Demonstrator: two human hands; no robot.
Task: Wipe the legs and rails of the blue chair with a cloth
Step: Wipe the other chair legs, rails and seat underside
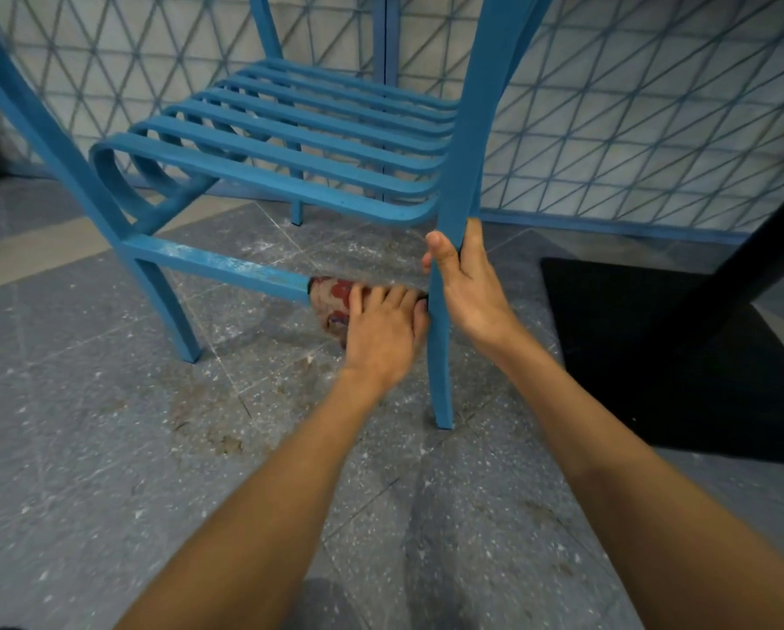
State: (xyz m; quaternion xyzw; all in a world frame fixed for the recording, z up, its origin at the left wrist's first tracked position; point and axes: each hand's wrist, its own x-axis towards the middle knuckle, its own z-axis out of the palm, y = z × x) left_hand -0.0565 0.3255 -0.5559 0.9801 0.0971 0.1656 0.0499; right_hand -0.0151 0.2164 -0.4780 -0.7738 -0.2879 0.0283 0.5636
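The blue chair (290,143) stands on a grey tiled floor, its slatted seat at the upper middle. A low side rail (226,266) with worn, whitish paint runs between two legs. My left hand (381,329) presses a red and beige cloth (331,302) around the right end of that rail, close to the near leg. My right hand (467,284) grips the upright near leg (442,356) just under the seat. Part of the cloth is hidden beneath my left hand.
A black table base and post (681,347) stand on the floor at the right, close to the chair leg. Behind the chair runs a wall panel with a blue triangular lattice (631,106). Brown stains mark the floor (208,429) in front of the chair.
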